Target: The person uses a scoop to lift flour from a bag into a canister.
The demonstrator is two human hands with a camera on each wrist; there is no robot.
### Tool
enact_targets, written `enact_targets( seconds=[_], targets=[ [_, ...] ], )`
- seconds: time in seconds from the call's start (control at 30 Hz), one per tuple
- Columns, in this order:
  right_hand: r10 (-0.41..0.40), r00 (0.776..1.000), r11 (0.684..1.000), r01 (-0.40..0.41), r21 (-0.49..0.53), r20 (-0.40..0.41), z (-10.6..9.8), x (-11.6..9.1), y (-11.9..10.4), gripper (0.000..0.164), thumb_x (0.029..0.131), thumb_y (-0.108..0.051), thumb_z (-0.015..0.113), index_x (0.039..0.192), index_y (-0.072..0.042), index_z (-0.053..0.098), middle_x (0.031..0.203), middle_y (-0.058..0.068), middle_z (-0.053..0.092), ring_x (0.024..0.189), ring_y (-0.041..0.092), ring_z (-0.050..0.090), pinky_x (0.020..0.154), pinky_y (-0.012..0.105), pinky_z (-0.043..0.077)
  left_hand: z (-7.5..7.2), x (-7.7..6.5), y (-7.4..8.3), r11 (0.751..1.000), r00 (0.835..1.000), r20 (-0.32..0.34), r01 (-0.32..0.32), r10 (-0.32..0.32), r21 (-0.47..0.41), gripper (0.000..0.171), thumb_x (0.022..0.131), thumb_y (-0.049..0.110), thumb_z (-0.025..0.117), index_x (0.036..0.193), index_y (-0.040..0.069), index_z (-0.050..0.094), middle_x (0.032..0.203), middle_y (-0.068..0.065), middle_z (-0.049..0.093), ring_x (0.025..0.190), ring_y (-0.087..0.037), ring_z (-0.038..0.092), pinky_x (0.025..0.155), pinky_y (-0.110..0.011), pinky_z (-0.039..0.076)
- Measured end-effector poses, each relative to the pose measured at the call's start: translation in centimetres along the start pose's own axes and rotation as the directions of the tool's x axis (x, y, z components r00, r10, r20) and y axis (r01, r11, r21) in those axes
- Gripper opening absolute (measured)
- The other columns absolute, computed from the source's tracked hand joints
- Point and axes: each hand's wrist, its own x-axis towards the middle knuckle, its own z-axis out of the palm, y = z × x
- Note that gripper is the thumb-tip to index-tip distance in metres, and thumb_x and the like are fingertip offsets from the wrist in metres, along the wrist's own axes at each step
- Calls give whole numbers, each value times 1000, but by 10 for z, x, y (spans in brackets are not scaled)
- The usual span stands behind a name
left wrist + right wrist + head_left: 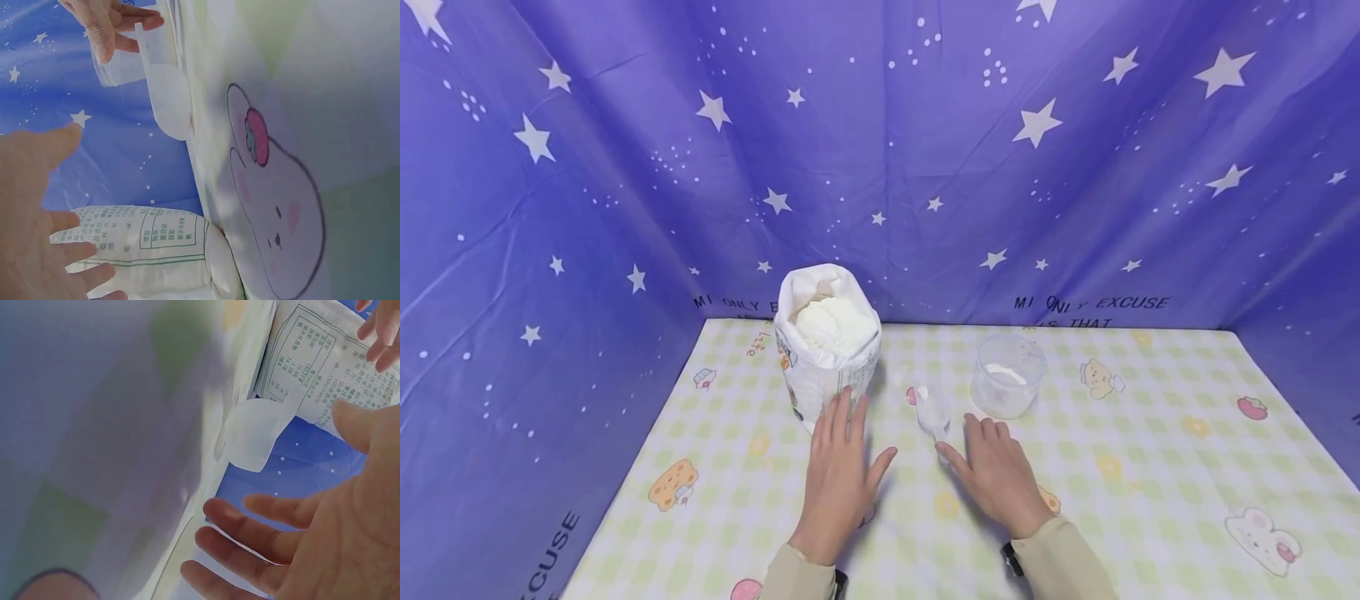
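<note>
A white bag of powder (827, 383) stands upright with its top folded open, full of pale powder. My left hand (837, 475) is in front of it, fingers straight and thumb spread, fingertips overlapping the bag's lower side in the head view. Between the hands, a translucent scoop (932, 410) lies on the cloth with its handle toward me. My right hand (1000, 477) is just right of that handle, palm down, thumb tip close to it. In the right wrist view its fingers (250, 544) are loosely bent around nothing. Behind it stands a clear plastic tub (1011, 392) with some white powder inside.
A checked green-and-white cloth (1150, 517) with cartoon prints covers the table. Purple starry curtains (887, 150) rise at the back and both sides, right at the table's edges.
</note>
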Motion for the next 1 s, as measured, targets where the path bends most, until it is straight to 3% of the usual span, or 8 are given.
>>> enact_targets(
  seconds=[0.1, 0.2, 0.33, 0.57, 0.77, 1.0],
  targets=[
    [-14, 1000, 1000, 14, -9, 1, 3, 0, -1, 48, 98, -45, 58, 106, 3, 60, 88, 14, 57, 82, 30, 52, 64, 42, 48, -1, -1, -1, 1000, 1000, -28, 8, -8, -10, 78, 87, 37, 76, 148, 3, 40, 156, -18, 35, 142, -36, 35, 119, -49, 30],
    [0, 999, 1000, 0, 2, 33, 3, 1, -2, 41, 99, -45, 57, 86, -6, 54, 73, 3, 45, 69, 21, 42, 56, 32, 38, -3, -3, -2, 1000, 999, -51, 6, -6, -15, 79, 86, 32, 78, 147, 2, 40, 154, -18, 37, 139, -36, 39, 117, -48, 33],
    [23, 996, 999, -25, 29, 81, 4, 3, -5, 44, 99, -47, 54, 76, -10, 48, 68, 1, 40, 65, 18, 37, 56, 27, 32, -6, -3, -4, 999, 996, -87, 11, -14, -30, 77, 84, 25, 80, 145, 1, 42, 150, -20, 39, 134, -37, 44, 114, -49, 38],
    [44, 994, 998, -48, 38, 103, 8, 8, -9, 48, 98, -48, 56, 71, -10, 47, 69, 5, 44, 65, 21, 42, 56, 33, 37, -10, -2, -8, 994, 986, -141, 82, -92, -76, 69, 84, 16, 78, 142, 1, 44, 143, -21, 44, 125, -37, 50, 103, -48, 47],
    [65, 988, 996, -74, 59, 140, 11, 16, -13, 45, 98, -49, 55, 77, -10, 53, 70, 2, 47, 66, 20, 44, 59, 36, 40, -14, 2, -16, 988, 955, -271, 85, -117, -128, 69, 81, 9, 78, 140, 0, 45, 141, -25, 44, 121, -41, 51, 96, -51, 49],
    [79, 985, 996, -86, 39, 155, 12, 19, -15, 43, 97, -47, 58, 81, -7, 56, 70, 3, 49, 66, 20, 45, 58, 36, 42, -16, 3, -26, 982, 943, -295, 108, -151, -158, 74, 79, 5, 79, 142, -4, 41, 144, -28, 39, 123, -44, 48, 97, -55, 48]
  ],
)
